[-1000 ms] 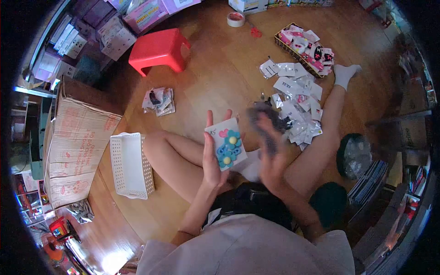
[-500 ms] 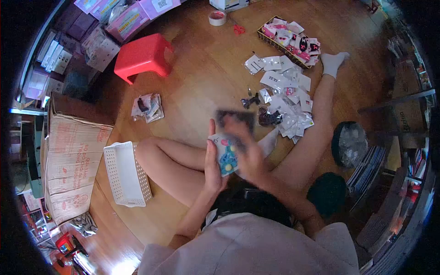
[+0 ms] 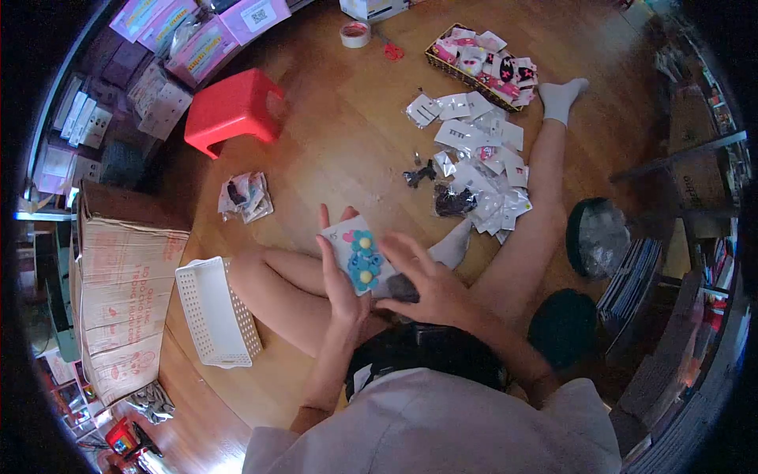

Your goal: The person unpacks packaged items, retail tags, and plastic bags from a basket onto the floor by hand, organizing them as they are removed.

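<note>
A white card (image 3: 339,237) with blue flower pieces and a pink heart rests in my left hand (image 3: 341,288), whose fingers lie behind it and thumb along its left edge. Just right of the card is my right hand (image 3: 426,286), curved around a small dark item (image 3: 403,288) at its palm side. Its fingertips are by the card's right edge. Beyond both hands, a pile of clear packets with white cards (image 3: 482,170) lies on the floor, with a bag of dark items (image 3: 454,201) and a black piece (image 3: 419,174) beside it.
A basket of pink packets (image 3: 470,77) stands at the pile's far end. On the left are a red stool (image 3: 234,110), a few packets (image 3: 246,197), a white basket (image 3: 217,316) and a cardboard box (image 3: 126,292). Tape (image 3: 355,34) and red scissors (image 3: 393,52) lie far ahead.
The dark flat item above the card is no longer there; a small dark item now shows at my right hand. My left hand and the card have moved left and tilted.
</note>
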{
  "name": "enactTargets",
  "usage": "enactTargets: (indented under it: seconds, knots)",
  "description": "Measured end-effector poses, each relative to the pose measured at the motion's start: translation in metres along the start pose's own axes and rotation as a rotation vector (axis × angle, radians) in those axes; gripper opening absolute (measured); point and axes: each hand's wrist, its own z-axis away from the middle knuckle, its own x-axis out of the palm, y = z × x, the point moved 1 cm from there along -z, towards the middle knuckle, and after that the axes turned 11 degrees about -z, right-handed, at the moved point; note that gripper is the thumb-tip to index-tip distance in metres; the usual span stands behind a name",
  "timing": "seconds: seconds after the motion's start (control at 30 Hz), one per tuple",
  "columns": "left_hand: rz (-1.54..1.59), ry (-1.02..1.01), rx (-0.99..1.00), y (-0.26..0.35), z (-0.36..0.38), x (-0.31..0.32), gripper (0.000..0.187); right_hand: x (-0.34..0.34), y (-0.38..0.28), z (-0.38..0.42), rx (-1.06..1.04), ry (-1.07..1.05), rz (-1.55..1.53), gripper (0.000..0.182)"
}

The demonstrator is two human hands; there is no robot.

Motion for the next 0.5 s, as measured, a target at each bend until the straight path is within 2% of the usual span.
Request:
enactTargets:
  seconds: [0.1, 0.13, 0.17, 0.2, 0.23, 0.27, 0.3, 0.37, 0.47, 0.5]
  knots:
    - [-0.038, -0.017, -0.068, -0.008, 0.001, 0.001, 0.064, 0.000, 0.020, 0.001, -0.029, -0.079, -0.080, 0.054]
    - [-0.058, -0.020, -0.079, -0.010, 0.001, -0.001, 0.066, -0.005, 0.024, 0.001, 0.036, -0.055, -0.151, 0.049]
    - [0.081, -0.063, -0.127, -0.009, 0.001, -0.005, 0.070, -0.012, 0.028, 0.002, 0.099, -0.035, -0.222, 0.045]
    - [-0.125, -0.107, -0.067, -0.010, 0.001, -0.011, 0.070, -0.019, 0.031, 0.001, 0.162, -0.017, -0.294, 0.041]
    - [-0.333, -0.147, -0.007, -0.012, 0.002, -0.019, 0.070, -0.032, 0.013, -0.005, 0.431, 0.007, -0.409, 0.032]
    - [-0.543, -0.183, 0.056, -0.013, 0.002, -0.025, 0.070, -0.044, -0.004, -0.009, 0.410, -0.008, -0.329, 0.032]
    - [-0.617, -0.287, -0.046, -0.001, 0.007, -0.022, 0.072, -0.054, -0.018, -0.011, 0.388, -0.023, -0.253, 0.032]
    - [-0.491, -0.306, -0.034, 0.009, 0.012, -0.003, 0.072, -0.057, 0.008, -0.014, 0.574, -0.051, -0.299, 0.032]
    - [-0.369, -0.277, -0.010, 0.002, 0.011, -0.004, 0.072, -0.055, 0.048, -0.018, 0.513, 0.351, -0.338, 0.032]
    - [-0.297, -0.246, -0.023, 0.004, 0.012, 0.004, 0.071, -0.056, 0.042, -0.024, 0.392, 0.514, -0.301, 0.033]
